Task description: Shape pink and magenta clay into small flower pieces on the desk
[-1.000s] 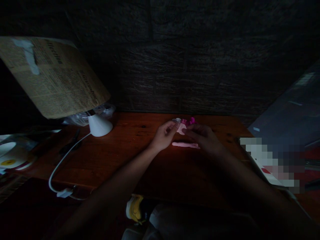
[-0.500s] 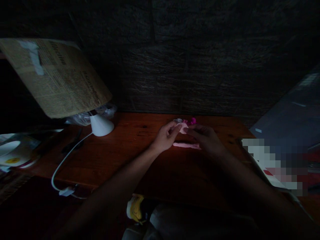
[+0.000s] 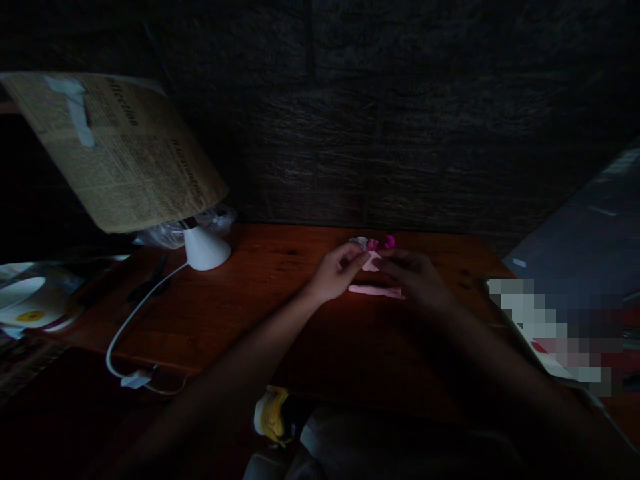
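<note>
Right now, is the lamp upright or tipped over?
Upright: the lamp stands on its white base, which sits on the wooden table.

This looks like a room in a home: a lamp [image 3: 207,248] with a newsprint shade [image 3: 123,153] (taped on one side) stands on a wooden surface [image 3: 260,300] against a dark, block-patterned wall [image 3: 340,120], a fringed rug [image 3: 25,363] lower left.

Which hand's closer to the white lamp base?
Left. The left hand is to the right of the white lamp base, with bare wood between; the right hand is farther right, beyond the pale pink piece both pinch.
</note>
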### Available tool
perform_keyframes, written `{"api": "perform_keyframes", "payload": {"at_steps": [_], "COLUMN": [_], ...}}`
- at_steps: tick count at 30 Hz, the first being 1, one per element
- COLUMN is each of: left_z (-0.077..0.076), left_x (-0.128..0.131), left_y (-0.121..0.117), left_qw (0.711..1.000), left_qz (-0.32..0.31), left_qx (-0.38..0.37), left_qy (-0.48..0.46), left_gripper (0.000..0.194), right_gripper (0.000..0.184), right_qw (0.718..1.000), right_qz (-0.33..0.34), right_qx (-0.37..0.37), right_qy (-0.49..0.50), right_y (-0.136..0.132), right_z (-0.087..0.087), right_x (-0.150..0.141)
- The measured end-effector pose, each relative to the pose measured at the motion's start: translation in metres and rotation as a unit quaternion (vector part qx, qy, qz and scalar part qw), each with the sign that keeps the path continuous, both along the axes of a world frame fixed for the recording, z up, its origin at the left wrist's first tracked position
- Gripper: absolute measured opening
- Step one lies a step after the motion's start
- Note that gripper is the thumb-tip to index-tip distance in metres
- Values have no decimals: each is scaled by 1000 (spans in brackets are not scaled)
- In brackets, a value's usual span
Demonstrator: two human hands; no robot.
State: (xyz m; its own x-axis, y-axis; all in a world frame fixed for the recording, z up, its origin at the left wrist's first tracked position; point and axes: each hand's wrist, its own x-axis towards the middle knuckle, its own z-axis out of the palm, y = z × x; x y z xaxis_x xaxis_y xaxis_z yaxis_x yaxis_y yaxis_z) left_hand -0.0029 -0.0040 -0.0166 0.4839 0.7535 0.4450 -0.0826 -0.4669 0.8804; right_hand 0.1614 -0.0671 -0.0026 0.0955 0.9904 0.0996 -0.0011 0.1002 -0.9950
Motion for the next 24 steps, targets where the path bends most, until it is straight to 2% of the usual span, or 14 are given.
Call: {"api": "perform_keyframes", "payload": {"at_steps": [6, 9, 12, 15, 18, 21, 24], "left_z": [0, -2, -4, -7, -11, -14, -13], "left_x": [1, 2, 2, 2, 3, 4, 5], "left_y": [-4, -6, -11, -18, -20, -17, -11], "left_qw": [1000, 999, 991, 968, 956, 970, 994], "left_qz": [16, -6, -46, -69, -85, -82, -83], "left_qx": [12, 20, 77, 153, 180, 141, 14], "left_qy": [18, 34, 100, 186, 214, 183, 73], "left_gripper": [23, 26, 29, 31, 33, 34, 32], "right_gripper": [31, 31, 28, 23, 21, 20, 20], "right_qw": [998, 1000, 999, 995, 993, 992, 991], "right_qz": [67, 21, -36, -47, -43, -38, -43], "right_qx": [-5, 7, 14, 20, 11, 9, 13], "right_qy": [10, -9, 32, 87, 108, 117, 127], "right_y": [-2, 0, 4, 5, 3, 2, 2], "right_z": [6, 12, 17, 20, 22, 24, 26], "right_x": [0, 8, 18, 23, 23, 22, 22]}}
